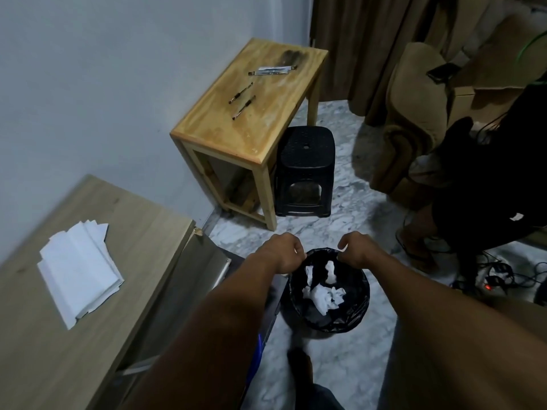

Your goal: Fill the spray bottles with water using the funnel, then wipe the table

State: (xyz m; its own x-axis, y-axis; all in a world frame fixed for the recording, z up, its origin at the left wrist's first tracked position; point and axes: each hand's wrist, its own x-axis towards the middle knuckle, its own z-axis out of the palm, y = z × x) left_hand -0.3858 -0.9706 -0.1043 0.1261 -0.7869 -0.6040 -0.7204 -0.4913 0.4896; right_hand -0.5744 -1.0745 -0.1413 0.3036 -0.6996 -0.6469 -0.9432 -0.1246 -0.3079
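Observation:
Both my arms reach out over a black lined bin (355,315) on the floor. My left hand (282,251) and my right hand (359,251) hover at its far rim with fingers curled down. I cannot tell whether the fingertips pinch the liner edge. Crumpled white tissues (324,295) lie inside the bin. A stack of clean white tissues (80,267) sits on the light wooden table (133,232) at my left. No spray bottles or funnel are in view.
A small pine side table (254,131) with pens on it stands by the wall, with a black plastic stool (306,170) beside it. At the right are an armchair (414,113), another person's legs (473,202) and cables with a power strip (488,287). The floor is marble.

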